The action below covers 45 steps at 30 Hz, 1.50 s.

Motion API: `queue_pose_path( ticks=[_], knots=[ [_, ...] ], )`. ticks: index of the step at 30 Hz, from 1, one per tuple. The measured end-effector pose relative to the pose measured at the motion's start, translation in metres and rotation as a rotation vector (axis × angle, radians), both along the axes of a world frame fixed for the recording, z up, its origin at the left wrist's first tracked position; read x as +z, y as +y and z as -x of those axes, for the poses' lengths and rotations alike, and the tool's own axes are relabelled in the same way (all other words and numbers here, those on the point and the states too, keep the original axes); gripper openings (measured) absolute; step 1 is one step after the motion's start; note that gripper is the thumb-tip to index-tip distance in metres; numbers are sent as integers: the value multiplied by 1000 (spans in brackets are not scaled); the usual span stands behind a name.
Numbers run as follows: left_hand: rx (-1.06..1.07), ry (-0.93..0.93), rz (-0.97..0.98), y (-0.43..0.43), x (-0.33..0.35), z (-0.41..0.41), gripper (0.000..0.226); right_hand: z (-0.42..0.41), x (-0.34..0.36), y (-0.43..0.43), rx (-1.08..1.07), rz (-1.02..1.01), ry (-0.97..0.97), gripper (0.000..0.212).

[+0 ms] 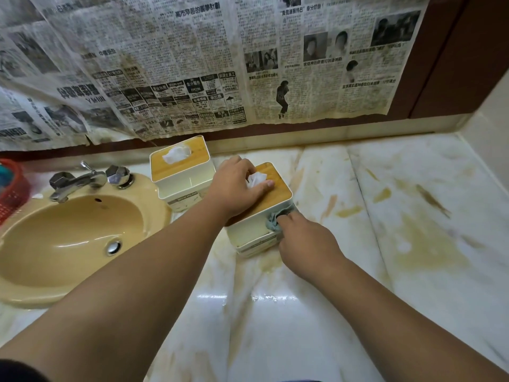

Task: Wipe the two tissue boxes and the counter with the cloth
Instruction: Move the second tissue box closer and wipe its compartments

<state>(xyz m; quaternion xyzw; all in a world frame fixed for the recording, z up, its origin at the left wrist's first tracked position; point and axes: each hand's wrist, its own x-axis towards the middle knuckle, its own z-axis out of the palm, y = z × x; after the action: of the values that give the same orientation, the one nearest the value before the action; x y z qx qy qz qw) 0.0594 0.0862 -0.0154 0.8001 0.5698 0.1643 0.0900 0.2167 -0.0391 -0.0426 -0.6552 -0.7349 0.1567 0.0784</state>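
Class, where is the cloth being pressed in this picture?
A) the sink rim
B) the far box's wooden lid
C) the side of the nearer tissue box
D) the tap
C: the right hand presses the grey cloth against the white side of the nearer tissue box, which the left hand holds from above.

Single head-worn wide-angle view, looking forward and down.
The camera sits close over the counter [275,312]; both forearms enter from the lower edge, left hand [234,183] and right hand [305,241] near centre, the papered wall [192,64] filling the upper frame, sink [68,230] at left.
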Motion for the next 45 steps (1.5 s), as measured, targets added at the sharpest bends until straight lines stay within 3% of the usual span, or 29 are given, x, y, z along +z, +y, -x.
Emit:
queue_pose_path(
  ticks=[7, 10, 17, 24, 29, 41, 45],
  knots=[
    [15, -80, -55, 0, -8, 2, 44, -11, -11, -21, -26, -371, 257, 29],
    [6, -96, -71, 0, -10, 2, 45, -4, -14, -32, 62, -312, 180, 35],
    [-3, -102, -92, 0, -13, 3, 46, 5, -5, -22, 39, -77, 39, 43],
    [12, -119, -118, -1, -13, 2, 37, 5, 17, -8, 136, 116, -70, 34],
    [13, -130, -117, 0, -13, 3, 34, 7, 29, -16, 96, 33, 43, 42],
    [-9, -162, -119, 3, -17, 6, 32, 10, 25, -2, 145, 235, -91, 52],
    [-1, -165, -121, 4, -19, 6, 31, 3, 42, -3, 109, 166, -109, 58]
  ],
)
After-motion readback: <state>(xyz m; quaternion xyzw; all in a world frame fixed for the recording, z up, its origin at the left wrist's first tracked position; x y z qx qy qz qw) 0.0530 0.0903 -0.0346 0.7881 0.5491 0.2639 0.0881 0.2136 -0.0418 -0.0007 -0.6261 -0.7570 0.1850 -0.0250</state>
